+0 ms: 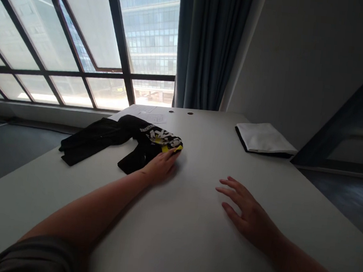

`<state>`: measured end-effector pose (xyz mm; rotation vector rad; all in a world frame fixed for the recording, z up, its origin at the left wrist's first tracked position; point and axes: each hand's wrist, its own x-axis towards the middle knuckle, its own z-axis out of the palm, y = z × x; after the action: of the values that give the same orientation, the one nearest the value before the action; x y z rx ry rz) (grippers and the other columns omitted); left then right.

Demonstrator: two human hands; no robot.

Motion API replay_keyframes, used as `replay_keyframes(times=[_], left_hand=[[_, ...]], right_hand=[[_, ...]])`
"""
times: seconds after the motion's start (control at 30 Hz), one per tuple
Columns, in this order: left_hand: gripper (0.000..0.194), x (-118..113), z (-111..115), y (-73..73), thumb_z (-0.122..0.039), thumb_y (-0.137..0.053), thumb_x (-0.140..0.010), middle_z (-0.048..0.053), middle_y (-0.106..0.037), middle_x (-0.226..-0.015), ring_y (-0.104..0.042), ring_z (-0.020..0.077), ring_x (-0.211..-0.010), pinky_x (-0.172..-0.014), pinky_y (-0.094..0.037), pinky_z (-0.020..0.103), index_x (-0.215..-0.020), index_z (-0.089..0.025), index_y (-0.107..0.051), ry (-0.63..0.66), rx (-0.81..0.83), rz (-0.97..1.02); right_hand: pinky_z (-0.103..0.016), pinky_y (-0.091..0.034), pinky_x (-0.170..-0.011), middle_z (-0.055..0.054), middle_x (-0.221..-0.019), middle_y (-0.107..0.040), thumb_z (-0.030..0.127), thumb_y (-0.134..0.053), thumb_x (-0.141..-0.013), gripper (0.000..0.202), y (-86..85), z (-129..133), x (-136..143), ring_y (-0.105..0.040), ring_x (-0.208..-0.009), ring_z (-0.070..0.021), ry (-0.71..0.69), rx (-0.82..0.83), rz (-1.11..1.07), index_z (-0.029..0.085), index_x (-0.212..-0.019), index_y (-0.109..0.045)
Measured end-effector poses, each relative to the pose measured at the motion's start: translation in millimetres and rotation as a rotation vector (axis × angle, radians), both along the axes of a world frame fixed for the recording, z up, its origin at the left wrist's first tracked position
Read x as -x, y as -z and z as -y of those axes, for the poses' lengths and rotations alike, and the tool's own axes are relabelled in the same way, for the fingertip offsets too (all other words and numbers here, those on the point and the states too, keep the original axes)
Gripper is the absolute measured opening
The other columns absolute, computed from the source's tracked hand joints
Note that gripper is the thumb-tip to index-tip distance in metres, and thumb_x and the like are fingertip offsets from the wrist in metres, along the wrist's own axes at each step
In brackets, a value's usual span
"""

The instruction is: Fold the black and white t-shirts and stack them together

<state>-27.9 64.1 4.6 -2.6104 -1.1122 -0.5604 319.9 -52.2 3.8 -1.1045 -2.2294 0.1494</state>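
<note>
A black garment (128, 124) lies loosely spread on the left half of the white table (187, 239), with white lettering and a yellow patch printed on its right part. Two dark strips like sleeves or legs reach out from it to the left; whether it is one piece or two I cannot tell. At the printed end, my left hand (162, 166) has its fingers closed on the yellow-marked edge. My right hand (241, 208) hovers over the table to the right, fingers spread, holding nothing.
A folded white cloth (265, 137) with a black layer beneath lies near the table's right edge. A sheet of paper (154, 118) lies behind the black garment. Two round holes sit near the far edge, before a blue curtain (209, 49) and windows.
</note>
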Motion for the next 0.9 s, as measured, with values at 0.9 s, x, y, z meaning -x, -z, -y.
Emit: replay_keyframes(times=[0.9], left_hand=[[0.074, 12.3, 96.4, -6.0, -0.037, -0.06, -0.095, 0.01, -0.069, -0.134, -0.065, 0.0288, -0.126, -0.113, -0.05, 0.047, -0.163, -0.026, -0.033, 0.067, 0.516, 0.208]], right_hand=[[-0.056, -0.044, -0.116, -0.018, -0.151, -0.057, 0.044, -0.057, -0.101, 0.054, -20.8, 13.0, 12.9, -0.054, -0.138, -0.0367, 0.103, 0.286, 0.369, 0.019, -0.148, -0.062]])
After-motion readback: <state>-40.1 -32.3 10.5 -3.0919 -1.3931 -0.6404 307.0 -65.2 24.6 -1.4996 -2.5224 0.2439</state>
